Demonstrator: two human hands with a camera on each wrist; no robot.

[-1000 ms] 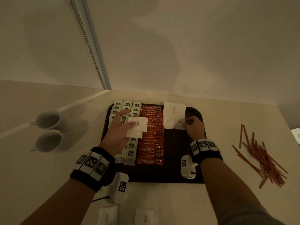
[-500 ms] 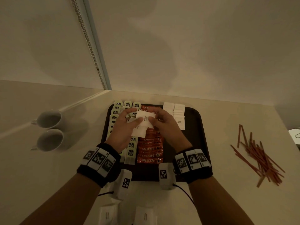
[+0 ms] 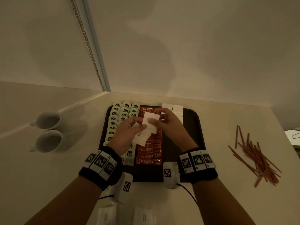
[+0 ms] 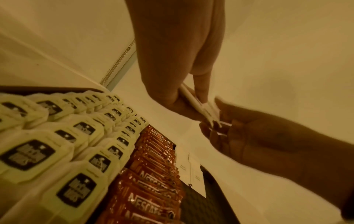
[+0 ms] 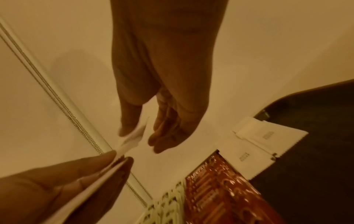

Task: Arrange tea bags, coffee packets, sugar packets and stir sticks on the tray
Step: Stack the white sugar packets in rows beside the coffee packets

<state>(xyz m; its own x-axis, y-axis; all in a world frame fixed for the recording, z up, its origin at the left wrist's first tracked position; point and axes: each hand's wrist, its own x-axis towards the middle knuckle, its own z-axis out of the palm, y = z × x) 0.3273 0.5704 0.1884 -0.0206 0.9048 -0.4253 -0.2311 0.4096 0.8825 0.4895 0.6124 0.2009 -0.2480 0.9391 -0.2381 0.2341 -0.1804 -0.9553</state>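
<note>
Holding sugar packets (image 3: 146, 127) above tray (image 3: 194, 127): left hand (image 3: 125, 137) pinches stack, right hand (image 3: 168, 125) pinches top one; light, thin, floppy paper, likely slippery, best nipped at edge

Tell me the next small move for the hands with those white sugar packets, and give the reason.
Probably the right hand should draw the top packet off the stack of sugar packets in the left hand's grip and carry it to the white sugar rows at the tray's far right. Both hands pinch packets above the coffee packets, and bare tray lies in front of those rows.
</note>
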